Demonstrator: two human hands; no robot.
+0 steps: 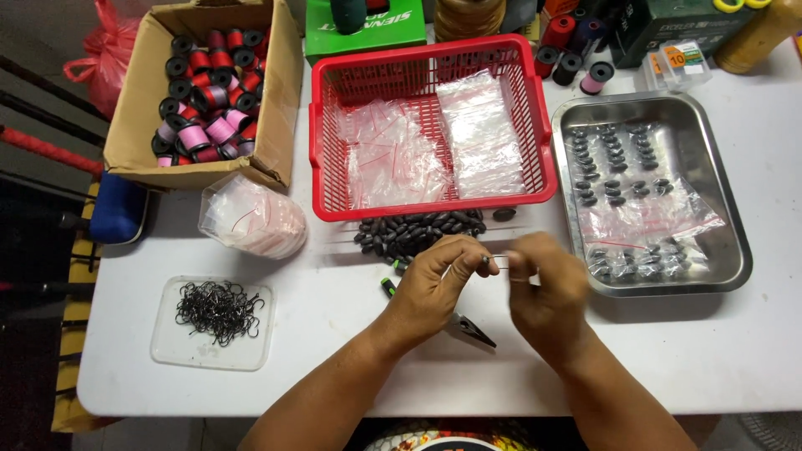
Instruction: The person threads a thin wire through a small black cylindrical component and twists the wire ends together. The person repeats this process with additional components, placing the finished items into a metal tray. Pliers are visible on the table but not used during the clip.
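My left hand (434,280) pinches a small dark oval sinker (487,262) at its fingertips. My right hand (547,284) meets it from the right, its fingers closed on something thin and pale that I cannot make out. Both hands hover just above the white table (334,376), in front of a loose pile of dark oval sinkers (413,231). Pliers (472,330) with a green-tipped handle lie on the table under my left wrist.
A red basket (322,142) holds small clear zip bags. The steel tray (727,209) at right carries bagged sinkers. A cardboard box (138,117) of thread spools stands at back left, a bag bundle (251,219) before it, and a clear lid of hooks (213,321) at left.
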